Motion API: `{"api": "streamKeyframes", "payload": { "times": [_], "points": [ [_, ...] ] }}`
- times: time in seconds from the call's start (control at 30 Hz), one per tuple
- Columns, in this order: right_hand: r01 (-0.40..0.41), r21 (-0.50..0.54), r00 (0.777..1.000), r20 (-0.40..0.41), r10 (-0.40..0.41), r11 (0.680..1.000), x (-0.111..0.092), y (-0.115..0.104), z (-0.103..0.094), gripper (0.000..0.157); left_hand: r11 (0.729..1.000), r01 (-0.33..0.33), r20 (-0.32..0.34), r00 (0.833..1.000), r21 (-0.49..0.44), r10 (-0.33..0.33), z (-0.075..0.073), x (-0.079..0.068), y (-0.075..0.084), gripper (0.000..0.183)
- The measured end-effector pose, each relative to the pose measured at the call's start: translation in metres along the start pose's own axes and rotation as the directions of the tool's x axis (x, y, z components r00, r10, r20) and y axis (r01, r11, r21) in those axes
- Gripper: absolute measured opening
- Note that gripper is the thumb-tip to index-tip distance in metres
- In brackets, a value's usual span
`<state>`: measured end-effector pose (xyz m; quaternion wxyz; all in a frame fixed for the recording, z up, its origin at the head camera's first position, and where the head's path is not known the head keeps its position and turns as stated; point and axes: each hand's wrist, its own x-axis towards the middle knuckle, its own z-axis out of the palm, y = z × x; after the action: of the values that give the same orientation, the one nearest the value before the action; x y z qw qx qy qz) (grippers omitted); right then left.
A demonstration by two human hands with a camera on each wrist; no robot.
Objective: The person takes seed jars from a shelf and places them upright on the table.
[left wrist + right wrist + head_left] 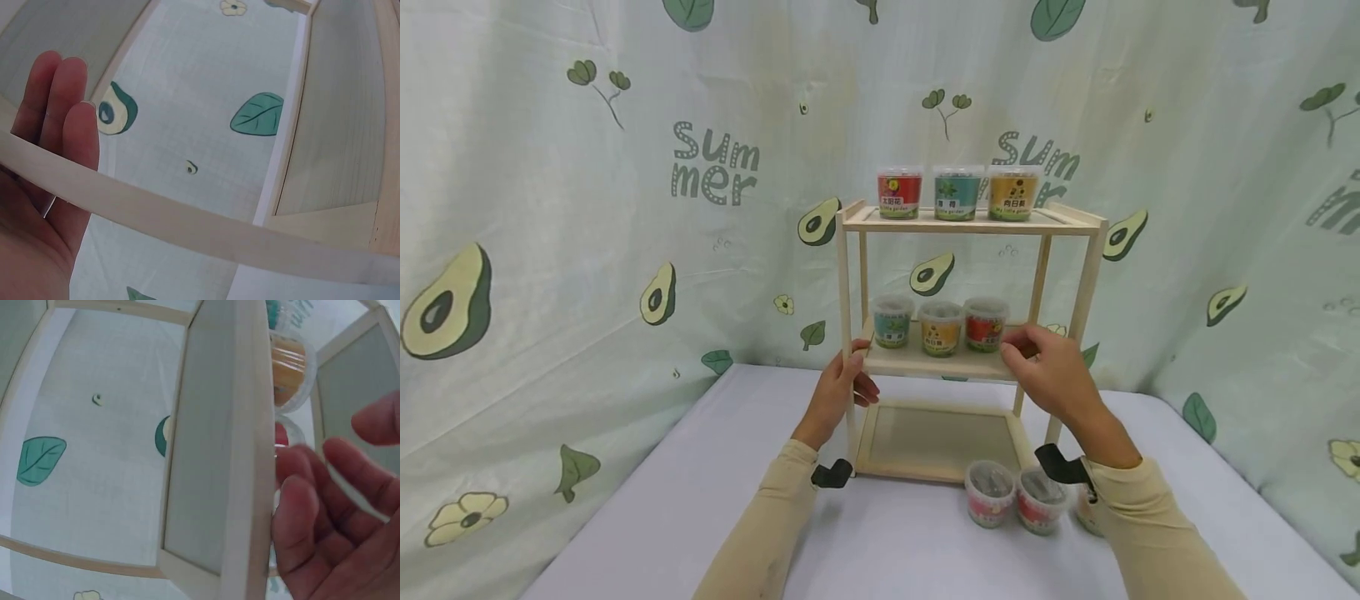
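My left hand (832,392) holds the left post of a wooden shelf rack (940,363) at its middle board. In the left wrist view, several fingers (81,134) extend past the post below that board. My right hand (1051,371) is at the right end of the middle board, beside a red-labelled cup (985,325). In the right wrist view its fingers are loosely bent, the thumb apart, with nothing held. Left of the red cup stand an orange-labelled cup (941,330) and a teal-labelled cup (892,322).
The top board carries a red cup (899,193), a teal cup (957,193) and an orange cup (1013,193). On the white table (700,500), pink-labelled cups (989,496) stand before the rack, one partly behind my right arm. A printed curtain (737,275) hangs behind.
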<state>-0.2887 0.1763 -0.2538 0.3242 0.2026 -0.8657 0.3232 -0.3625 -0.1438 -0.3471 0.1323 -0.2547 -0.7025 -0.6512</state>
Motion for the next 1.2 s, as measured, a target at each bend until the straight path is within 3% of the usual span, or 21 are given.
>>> {"api": "streamKeyframes", "payload": {
  "times": [0.17,0.43,0.63,0.83,1.03,1.2],
  "points": [
    [-0.159,-0.022,0.983,0.09,0.161,0.987,0.011,-0.005,-0.004,0.034,1.0,0.007,0.005,1.0,-0.007,-0.007,0.0,-0.003,-0.003,0.051],
    [-0.377,0.056,0.904,0.239,0.354,0.924,0.019,-0.005,-0.003,0.065,1.0,0.018,0.011,1.0,-0.003,-0.018,0.001,-0.006,-0.007,0.053],
    [-0.445,0.195,0.88,0.275,0.387,0.874,0.031,0.002,-0.001,0.075,1.0,-0.007,0.014,1.0,-0.009,0.007,0.0,-0.004,-0.005,0.051],
    [-0.524,0.329,0.842,0.337,0.421,0.786,0.051,-0.004,-0.005,0.081,1.0,-0.001,0.019,1.0,-0.026,0.001,0.0,-0.002,0.0,0.047],
    [-0.576,0.356,0.802,0.418,0.426,0.736,0.062,-0.006,-0.006,0.083,1.0,0.012,0.015,1.0,-0.019,-0.012,-0.001,-0.004,0.0,0.045],
    [-0.6,0.353,0.778,0.465,0.422,0.718,0.066,-0.005,-0.005,0.085,1.0,0.022,0.037,0.999,-0.02,-0.021,-0.001,-0.006,0.011,0.044]
  ]
}}
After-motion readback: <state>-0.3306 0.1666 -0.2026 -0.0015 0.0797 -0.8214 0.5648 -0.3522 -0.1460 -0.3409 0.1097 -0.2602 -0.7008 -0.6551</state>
